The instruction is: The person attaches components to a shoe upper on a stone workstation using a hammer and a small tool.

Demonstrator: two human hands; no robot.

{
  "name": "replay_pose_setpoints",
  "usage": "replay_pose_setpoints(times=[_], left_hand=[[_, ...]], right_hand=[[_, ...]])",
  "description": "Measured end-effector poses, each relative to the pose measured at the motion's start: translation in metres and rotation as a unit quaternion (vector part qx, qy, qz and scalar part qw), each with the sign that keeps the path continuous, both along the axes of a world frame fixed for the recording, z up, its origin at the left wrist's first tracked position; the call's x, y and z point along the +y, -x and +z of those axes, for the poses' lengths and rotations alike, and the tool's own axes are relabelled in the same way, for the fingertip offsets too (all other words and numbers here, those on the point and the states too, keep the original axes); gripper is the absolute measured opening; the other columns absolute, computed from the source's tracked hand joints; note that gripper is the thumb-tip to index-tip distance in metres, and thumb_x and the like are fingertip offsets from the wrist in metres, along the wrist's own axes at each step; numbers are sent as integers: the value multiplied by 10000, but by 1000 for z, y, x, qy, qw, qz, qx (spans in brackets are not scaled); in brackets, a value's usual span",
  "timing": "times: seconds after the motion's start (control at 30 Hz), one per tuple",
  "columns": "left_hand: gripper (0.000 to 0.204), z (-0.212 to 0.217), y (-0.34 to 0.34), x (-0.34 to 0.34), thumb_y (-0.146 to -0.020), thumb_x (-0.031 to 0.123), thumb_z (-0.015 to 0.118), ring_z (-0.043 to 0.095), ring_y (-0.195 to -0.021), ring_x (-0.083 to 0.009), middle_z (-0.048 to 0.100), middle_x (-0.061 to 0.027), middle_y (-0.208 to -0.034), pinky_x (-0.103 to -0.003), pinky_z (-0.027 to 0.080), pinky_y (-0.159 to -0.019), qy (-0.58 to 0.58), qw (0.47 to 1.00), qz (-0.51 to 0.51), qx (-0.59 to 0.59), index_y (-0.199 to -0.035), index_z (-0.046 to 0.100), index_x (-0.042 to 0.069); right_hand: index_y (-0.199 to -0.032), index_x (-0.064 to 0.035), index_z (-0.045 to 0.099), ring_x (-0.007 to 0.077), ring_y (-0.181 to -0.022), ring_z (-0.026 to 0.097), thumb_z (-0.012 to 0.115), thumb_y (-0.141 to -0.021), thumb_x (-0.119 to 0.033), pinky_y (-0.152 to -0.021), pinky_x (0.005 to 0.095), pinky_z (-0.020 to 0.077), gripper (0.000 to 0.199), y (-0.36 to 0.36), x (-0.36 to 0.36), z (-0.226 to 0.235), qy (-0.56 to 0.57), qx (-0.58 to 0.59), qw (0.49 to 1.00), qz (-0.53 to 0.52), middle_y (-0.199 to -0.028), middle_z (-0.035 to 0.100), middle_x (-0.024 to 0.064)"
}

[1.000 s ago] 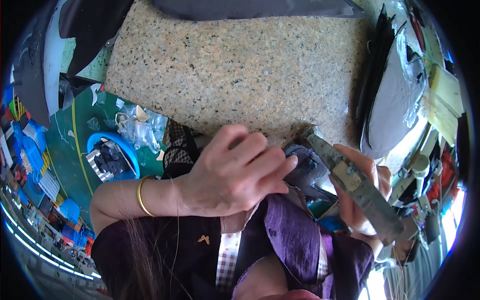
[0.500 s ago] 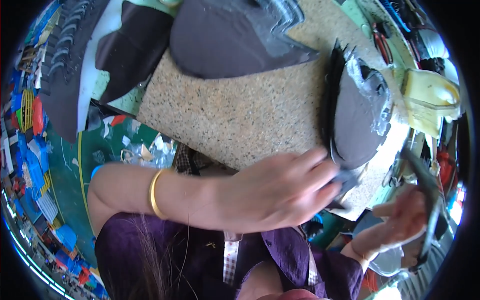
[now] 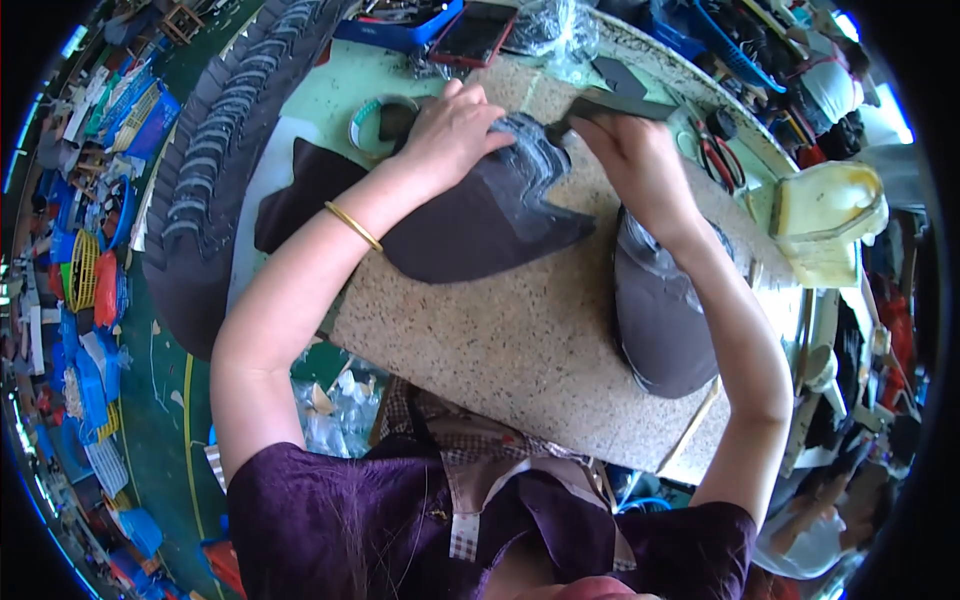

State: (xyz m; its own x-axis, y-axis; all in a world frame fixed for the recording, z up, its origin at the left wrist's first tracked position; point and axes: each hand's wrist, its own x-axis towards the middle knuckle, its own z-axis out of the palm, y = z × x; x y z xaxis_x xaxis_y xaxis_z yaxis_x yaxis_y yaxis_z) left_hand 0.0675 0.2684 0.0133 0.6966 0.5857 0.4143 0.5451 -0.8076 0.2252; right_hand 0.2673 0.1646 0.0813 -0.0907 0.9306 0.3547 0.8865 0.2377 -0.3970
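Note:
A fanned stack of dark brown cut pieces (image 3: 470, 235) lies on the speckled stone slab (image 3: 480, 350), its stepped edges smeared with a pale, glossy coating. My left hand (image 3: 455, 135) rests on the far part of this stack, fingers apart, thumb near the coated edges. Just right of it, my right hand (image 3: 640, 165) is closed on a dark, flat, stiff-looking piece (image 3: 628, 104); its exact kind is unclear. Partly under my right forearm sits a second stack of dark rounded pieces (image 3: 660, 320), also coated at its far end.
A long row of overlapping dark pieces (image 3: 205, 180) runs along the left. Behind the slab are a tape roll (image 3: 383, 125), a phone (image 3: 473, 35) and a blue tray (image 3: 400, 30). Red-handled pliers (image 3: 722, 160) and a yellowish container (image 3: 830, 225) stand at right.
My left hand has gone from the right stack to the far part of the left stack. My right hand has come up from the lower right with the dark flat piece.

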Motion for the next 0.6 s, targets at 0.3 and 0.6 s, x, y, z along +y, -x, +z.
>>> replay_pose_setpoints(times=[0.3, 0.6], left_hand=[[211, 10, 5, 13, -727, 153, 761, 572, -762, -292, 625, -92, -744, -385, 465, -732, 121, 991, -34, -52, -773, 607, 17], [219, 61, 24, -4, -773, 91, 711, 617, -852, -262, 621, -112, -936, -316, 500, -781, 341, 929, -147, -3, -961, 625, 20]], right_hand=[[-939, -51, 653, 372, -856, 622, 569, -897, -257, -741, 444, 488, 226, 12, 74, -19, 116, -52, 992, 23, -888, 655, 191], [-954, -50, 620, 350, -832, 673, 510, -873, -182, -708, 444, 540, 190, 30, 65, 0, 127, -167, 977, 33, -876, 684, 192]])
